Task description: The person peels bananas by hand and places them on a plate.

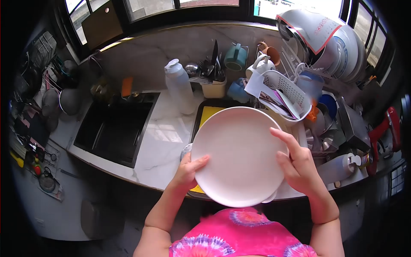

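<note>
A large round white plate [239,158] is held up in front of me over the counter's front edge. My left hand [188,171] grips its left rim, the thumb lying on the upper face and the other fingers hidden underneath. At the right rim, my right hand [297,160] holds it with thumb and index finger over the edge. Beneath the plate, partly covered, is a dark-edged tray with a yellow surface [209,115]. Part of a shiny metallic item [186,150] peeks out by my left hand, and a white edge [270,198] shows below the plate.
A dark sink [113,130] is set into the counter on the left. Behind the plate stand a white bottle [180,88] and a utensil holder [213,89]. To the right are a white basket of papers [291,92], stacked plates [342,53] and another bottle [338,169].
</note>
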`<state>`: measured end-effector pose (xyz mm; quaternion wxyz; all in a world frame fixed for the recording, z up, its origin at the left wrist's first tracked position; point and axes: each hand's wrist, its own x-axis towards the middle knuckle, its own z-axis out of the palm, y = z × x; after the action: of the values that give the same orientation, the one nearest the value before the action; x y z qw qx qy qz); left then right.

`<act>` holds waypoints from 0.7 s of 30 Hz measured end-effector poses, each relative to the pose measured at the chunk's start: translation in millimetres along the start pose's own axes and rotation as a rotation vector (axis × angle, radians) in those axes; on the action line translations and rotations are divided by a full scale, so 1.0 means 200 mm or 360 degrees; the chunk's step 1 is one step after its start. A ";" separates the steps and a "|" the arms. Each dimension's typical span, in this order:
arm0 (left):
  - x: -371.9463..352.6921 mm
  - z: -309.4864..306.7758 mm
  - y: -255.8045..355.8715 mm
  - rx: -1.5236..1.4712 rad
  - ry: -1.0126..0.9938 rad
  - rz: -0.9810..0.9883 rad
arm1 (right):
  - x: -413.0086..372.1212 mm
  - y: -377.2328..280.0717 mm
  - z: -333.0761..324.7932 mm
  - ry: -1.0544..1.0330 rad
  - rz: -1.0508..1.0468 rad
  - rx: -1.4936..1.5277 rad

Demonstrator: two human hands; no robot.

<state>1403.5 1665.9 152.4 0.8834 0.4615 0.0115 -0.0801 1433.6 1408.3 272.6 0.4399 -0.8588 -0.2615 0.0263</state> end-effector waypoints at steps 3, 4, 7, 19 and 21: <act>-0.14 -0.33 0.05 -0.0095 0.0377 0.0064 | 0.30 -0.04 0.21 -0.0264 -0.0132 -0.0114; -0.17 -0.43 0.05 -0.0127 0.0437 0.0133 | 0.41 -0.08 0.24 -0.0245 -0.0154 -0.0324; -0.27 -0.64 0.10 -0.0058 0.0606 0.0164 | 0.76 -0.08 0.33 -0.0075 -0.0317 -0.0721; -0.40 -0.93 0.15 -0.0160 0.0986 0.0221 | 2.14 0.17 0.76 0.0137 -0.0457 -0.1856; -0.43 -0.94 0.15 -0.0176 0.1010 0.0201 | 2.22 0.26 0.82 0.0074 -0.0348 -0.1838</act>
<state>1333.3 1846.6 76.6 0.8626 0.4147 0.2620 0.1236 1793.9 1714.8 215.6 -0.0933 -0.9277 -0.3107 -0.1849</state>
